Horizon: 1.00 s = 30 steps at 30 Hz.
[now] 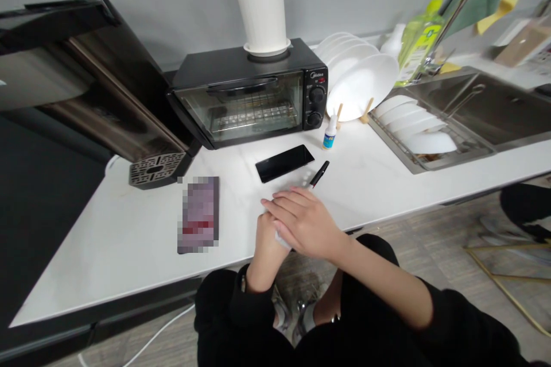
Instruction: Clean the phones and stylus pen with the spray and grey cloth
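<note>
My right hand (307,223) lies over the back of my left hand (267,236), close above the counter's front edge. Its fingers stretch across the left hand, whose own fingers are mostly hidden. A small white piece, like tissue (283,241), shows pressed between the right thumb side and the left hand. Just beyond the right fingers a black-capped marker (319,174) lies on the counter, its pale end partly covered. Farther back are a black phone (284,163), face up, and a small white bottle with a blue label (329,133), upright.
A blurred-out purple item (198,215) lies on the white counter (142,241) at left. A toaster oven (253,103) carries a white container (261,6). A dark dispenser machine (124,86) stands left. Racked plates (359,89), a soap bottle (419,46) and the sink (495,109) are right.
</note>
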Available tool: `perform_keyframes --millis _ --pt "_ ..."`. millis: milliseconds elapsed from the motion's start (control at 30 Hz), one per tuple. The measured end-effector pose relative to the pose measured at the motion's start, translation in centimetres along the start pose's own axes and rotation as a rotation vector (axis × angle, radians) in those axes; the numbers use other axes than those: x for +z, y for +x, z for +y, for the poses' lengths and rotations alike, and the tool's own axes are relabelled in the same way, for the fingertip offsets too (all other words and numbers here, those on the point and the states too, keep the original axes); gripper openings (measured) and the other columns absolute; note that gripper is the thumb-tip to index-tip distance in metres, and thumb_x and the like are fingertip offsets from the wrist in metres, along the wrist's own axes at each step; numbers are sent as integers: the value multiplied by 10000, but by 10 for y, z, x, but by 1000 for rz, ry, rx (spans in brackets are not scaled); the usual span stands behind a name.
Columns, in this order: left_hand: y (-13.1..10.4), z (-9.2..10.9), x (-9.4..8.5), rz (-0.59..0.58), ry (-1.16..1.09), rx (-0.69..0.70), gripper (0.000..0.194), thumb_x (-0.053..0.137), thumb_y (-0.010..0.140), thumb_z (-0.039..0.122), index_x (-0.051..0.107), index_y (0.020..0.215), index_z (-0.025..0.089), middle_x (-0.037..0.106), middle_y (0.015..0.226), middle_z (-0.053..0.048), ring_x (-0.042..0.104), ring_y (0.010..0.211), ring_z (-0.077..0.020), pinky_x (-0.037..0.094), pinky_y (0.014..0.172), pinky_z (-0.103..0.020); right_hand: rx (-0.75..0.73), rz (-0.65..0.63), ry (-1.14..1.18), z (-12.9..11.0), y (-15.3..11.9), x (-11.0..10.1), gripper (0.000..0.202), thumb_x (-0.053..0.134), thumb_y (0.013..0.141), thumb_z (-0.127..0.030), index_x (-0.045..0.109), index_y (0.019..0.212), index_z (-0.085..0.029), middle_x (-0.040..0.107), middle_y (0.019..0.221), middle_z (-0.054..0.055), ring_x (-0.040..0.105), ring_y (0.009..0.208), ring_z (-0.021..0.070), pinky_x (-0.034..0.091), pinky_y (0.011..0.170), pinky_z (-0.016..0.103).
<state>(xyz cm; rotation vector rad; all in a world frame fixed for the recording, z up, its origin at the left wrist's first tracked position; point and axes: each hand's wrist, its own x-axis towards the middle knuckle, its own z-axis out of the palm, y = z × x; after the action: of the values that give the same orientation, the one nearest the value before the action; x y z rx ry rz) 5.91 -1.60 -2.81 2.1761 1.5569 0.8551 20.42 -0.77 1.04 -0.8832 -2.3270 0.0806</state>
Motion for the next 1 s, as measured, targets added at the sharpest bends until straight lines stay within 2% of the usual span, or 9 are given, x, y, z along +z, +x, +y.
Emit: perform_keyframes --millis 200,267,367,467,600,667,767,867,1000 --pt "4 8 -6 21 -18 47 224 543 1004 184 756 1071 208 824 1043 -99 785 914 -232 565 817 -288 291 61 -115 58 15 -17 416 389 1071 -216 795 1004 -154 785 1045 112 672 1029 281 454 960 467" --pt "4 8 -6 37 -27 26 219 545 998 179 761 1021 207 827 990 -93 786 872 -227 565 784 -281 282 76 -117 50 19 -13 391 413 1057 -196 790 956 -158 784 1029 108 669 1061 279 431 1026 470" --pt "2 1 -3 27 -12 -25 151 613 858 107 728 794 180 781 755 -86 744 679 -236 531 632 -287 83 20 -32 16 14 -1 349 437 1079 -272 765 1094 -153 766 1132 100 642 1151 256 406 1091 431" --pt "1 0 -2 13 -19 -36 134 627 815 103 699 730 179 759 714 -86 724 640 -230 501 595 -280 -41 -18 5 12 10 2 411 402 1103 -350 724 1217 -122 750 1156 118 628 1134 269 444 1001 426" --pt "5 8 -6 25 -37 -34 241 540 991 219 733 849 189 788 790 -86 744 702 -211 503 655 -268 211 55 -69 54 21 -8 445 358 1089 -265 777 997 -148 764 1000 117 641 991 288 446 923 470" --pt "5 10 -8 43 -59 -38 275 515 1017 248 734 860 190 789 791 -82 740 693 -205 503 653 -268 276 83 -86 56 25 -9 424 378 1074 -234 778 949 -163 771 995 111 641 1035 291 436 983 485" --pt "1 5 -7 54 -73 -40 177 582 904 174 705 777 180 760 718 -73 710 629 -210 496 590 -273 150 58 -12 25 20 -1 382 399 1080 -255 770 1019 -188 778 1051 77 636 1097 263 417 1064 466" --pt "-2 0 -4 27 -76 -19 99 630 790 127 690 736 185 751 705 -69 713 637 -225 503 582 -279 15 4 50 7 11 4 394 389 1099 -323 752 1131 -176 770 1111 87 638 1078 253 450 993 441" --pt "1 5 -5 23 -67 -22 207 562 953 186 729 830 190 780 775 -85 742 699 -218 513 657 -275 174 43 -40 45 15 -7 433 362 1099 -288 776 1090 -161 776 1061 102 649 1030 277 451 943 467"
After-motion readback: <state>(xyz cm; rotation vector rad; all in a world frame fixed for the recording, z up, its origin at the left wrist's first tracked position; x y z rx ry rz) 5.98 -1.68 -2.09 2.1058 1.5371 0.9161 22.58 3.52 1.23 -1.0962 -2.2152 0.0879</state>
